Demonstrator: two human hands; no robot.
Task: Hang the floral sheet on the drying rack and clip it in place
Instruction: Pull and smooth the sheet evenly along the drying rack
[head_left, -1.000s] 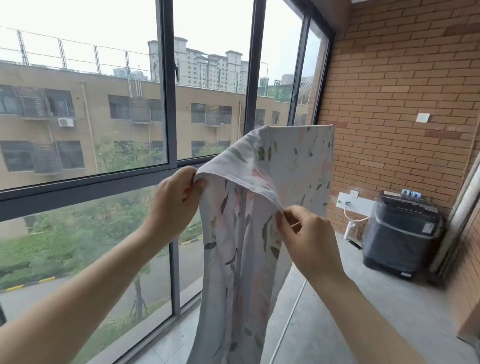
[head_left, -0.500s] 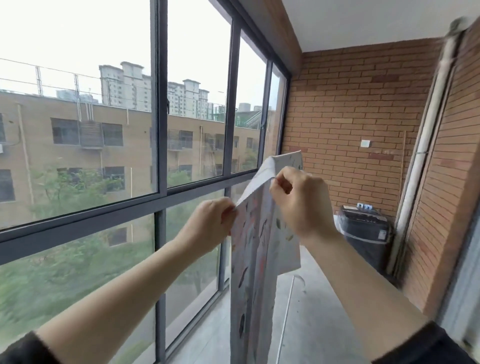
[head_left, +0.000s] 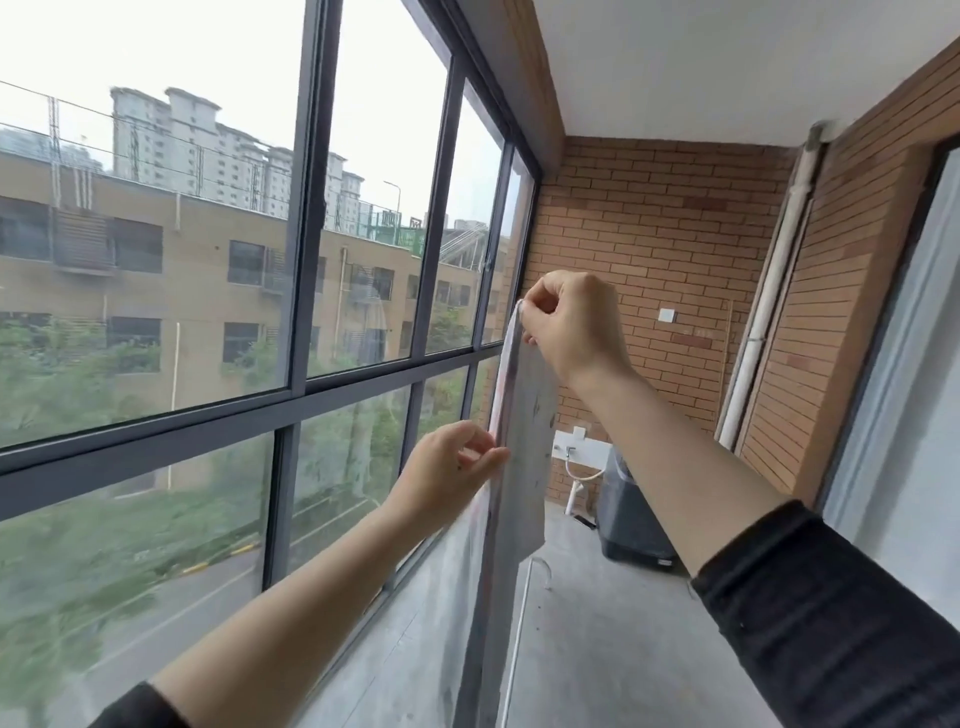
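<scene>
While lifting floral sheet (head_left: 524, 441) higher, pinching it with right hand (head_left: 571, 325) above, left hand (head_left: 447, 467) below. Not hanging on anything yet.

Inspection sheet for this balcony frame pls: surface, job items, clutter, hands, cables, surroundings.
Surface: bare concrete floor, no table.
Job's things: floral sheet hangs edge-on to the camera, held up in the air; thin white rod below it, maybe the rack, cannot tell; clips: nothing seen.
Clutter: dark washing machine in the far corner.
Grippers: right hand pinches the sheet's top edge; left hand pinches its edge lower down.
Cables: white hose loops below a wall box by the machine.
Surroundings: glazed window frame on the left, brick wall ahead, white pipe on the right.
</scene>
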